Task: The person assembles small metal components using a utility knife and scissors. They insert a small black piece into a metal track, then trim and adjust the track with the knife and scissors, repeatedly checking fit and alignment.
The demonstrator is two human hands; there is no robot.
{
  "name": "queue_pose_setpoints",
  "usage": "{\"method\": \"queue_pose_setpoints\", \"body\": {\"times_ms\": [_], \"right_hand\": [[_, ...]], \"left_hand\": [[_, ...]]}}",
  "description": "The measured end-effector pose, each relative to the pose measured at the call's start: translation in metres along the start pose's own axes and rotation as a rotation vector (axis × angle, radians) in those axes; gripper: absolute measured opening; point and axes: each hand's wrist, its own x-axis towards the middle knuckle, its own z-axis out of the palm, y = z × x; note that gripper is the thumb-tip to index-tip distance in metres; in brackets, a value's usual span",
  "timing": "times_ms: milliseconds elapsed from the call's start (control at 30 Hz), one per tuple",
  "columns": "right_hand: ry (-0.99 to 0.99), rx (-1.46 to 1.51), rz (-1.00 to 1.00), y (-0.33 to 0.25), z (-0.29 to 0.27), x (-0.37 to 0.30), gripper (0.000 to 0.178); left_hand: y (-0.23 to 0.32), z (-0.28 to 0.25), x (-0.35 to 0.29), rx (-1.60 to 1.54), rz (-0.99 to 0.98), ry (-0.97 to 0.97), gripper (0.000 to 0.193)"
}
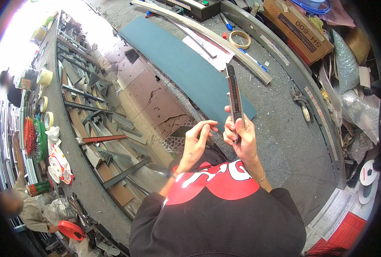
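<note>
Upright in my right hand (244, 136) is a dark, long utility knife (233, 92) with brownish edges. My fingers and thumb wrap round its lower part, and its upper end points away from me. My left hand (199, 139) hovers just left of it, apart from the knife. Its fingers are bent and the thumb presses against them; whether anything small is pinched there is hidden. Beyond both hands, a long blue-green panel (177, 64) lies slantwise on the grey carpeted workbench (284, 141).
A pale curved strip (241, 60), a tape roll (240, 39) and a pen (259, 62) lie at the back. Pliers-like tool (300, 103) sits right. A cardboard box (297, 30) stands behind. Left, a rack (105, 141) holds offcuts; two people are farther left.
</note>
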Motion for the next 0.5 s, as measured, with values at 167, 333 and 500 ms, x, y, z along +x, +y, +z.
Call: {"method": "queue_pose_setpoints", "body": {"times_ms": [167, 333, 500], "right_hand": [[-0.01, 0.064, 0.052, 0.005, -0.003, 0.003, 0.049], [0.067, 0.109, 0.156, 0.01, -0.004, 0.008, 0.047], [0.174, 0.137, 0.247, 0.019, -0.014, 0.013, 0.041]], "left_hand": [[-0.001, -0.001, -0.001, -0.017, 0.001, 0.015, 0.024], [-0.001, -0.002, -0.001, -0.032, 0.012, 0.029, 0.023], [-0.001, -0.003, -0.001, -0.015, 0.01, 0.04, 0.023]]}}
